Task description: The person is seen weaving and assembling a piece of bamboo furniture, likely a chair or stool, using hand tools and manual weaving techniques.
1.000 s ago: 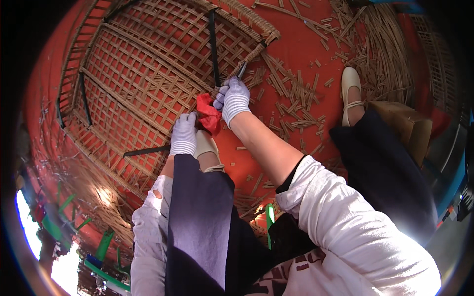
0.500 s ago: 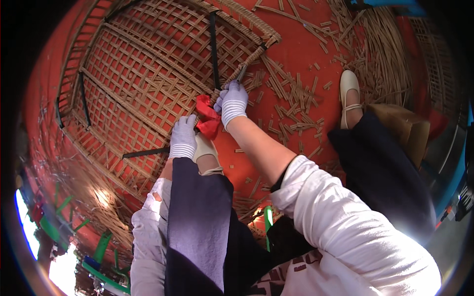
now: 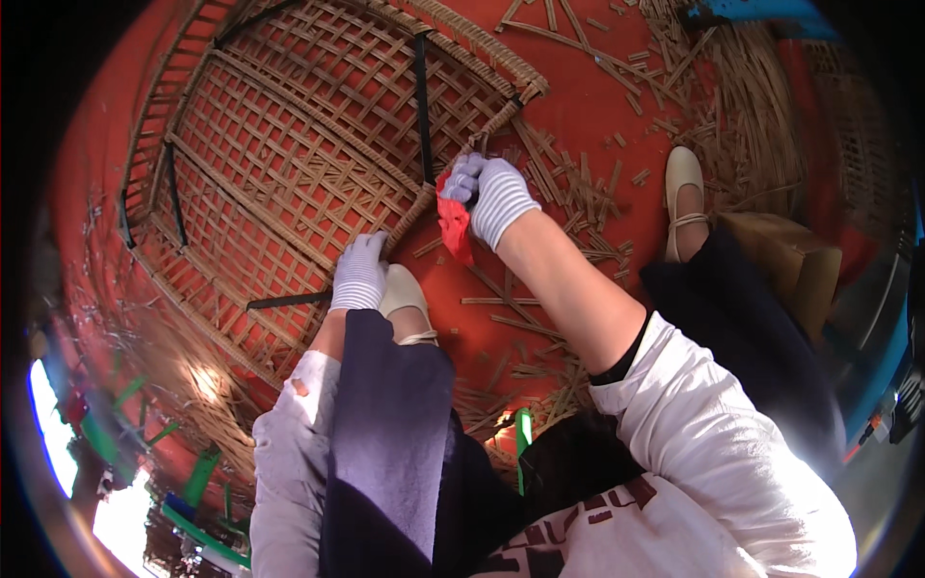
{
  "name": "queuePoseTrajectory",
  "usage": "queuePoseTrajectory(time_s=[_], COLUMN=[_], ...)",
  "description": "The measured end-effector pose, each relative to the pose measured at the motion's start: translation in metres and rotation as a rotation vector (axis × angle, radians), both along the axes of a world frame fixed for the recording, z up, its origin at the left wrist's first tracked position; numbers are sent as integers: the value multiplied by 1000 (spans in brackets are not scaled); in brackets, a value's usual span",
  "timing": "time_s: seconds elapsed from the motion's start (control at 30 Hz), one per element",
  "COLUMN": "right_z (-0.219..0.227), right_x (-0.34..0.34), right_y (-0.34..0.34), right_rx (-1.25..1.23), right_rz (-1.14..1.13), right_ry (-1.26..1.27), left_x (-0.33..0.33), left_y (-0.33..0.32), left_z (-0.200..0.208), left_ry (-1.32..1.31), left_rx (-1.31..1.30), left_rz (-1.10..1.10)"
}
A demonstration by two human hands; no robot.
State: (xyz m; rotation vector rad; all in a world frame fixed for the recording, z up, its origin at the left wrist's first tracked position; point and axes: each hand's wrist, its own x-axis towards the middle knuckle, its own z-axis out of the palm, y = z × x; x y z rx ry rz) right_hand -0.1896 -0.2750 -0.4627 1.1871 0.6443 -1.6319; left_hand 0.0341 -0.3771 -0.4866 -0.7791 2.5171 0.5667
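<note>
A large wicker panel (image 3: 279, 144) of open lattice, with a braided rim and black bands, lies at the upper left. My left hand (image 3: 360, 274), in a striped pale glove, grips its near rim, fingers over the edge. Beside the panel's right corner, my gloved right hand (image 3: 489, 193) is closed around a hand tool mostly hidden in the fist. Red cloth (image 3: 454, 228) hangs from that hand, seemingly wrapped on the tool's handle. The tool's working end cannot be made out clearly.
Cut cane pieces (image 3: 593, 197) litter the red floor (image 3: 414, 279) to the right. A bundle of long cane strips (image 3: 756, 116) lies at the upper right. A cardboard box (image 3: 785, 270) stands by my right leg. My shoes (image 3: 683, 171) are on either side.
My right hand has shifted right and slightly down along the rim, turning, with the red cloth carried along. The panel has moved slightly right; my left hand stays on its rim.
</note>
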Motion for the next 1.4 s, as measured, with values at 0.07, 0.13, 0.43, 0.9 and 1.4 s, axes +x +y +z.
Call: queuePoseTrajectory(time_s=[0.07, 0.13, 0.43, 0.9, 1.4], right_z=[-5, -10, -16, -8, -9], right_x=[10, 23, 25, -17, -34], right_y=[2, 1, 15, 50, 69], right_rx=[38, 21, 57, -197, -223], right_rz=[52, 63, 127, 246, 312], right_ry=[63, 69, 258, 61, 63], left_x=[-5, -21, -194, -225, -230], left_y=[-7, -18, -12, 1, 16], left_z=[13, 24, 0, -25, -24], left_ry=[37, 97, 242, 49, -25], left_rx=[96, 231, 247, 655, 340], left_rz=[35, 152, 206, 667, 556])
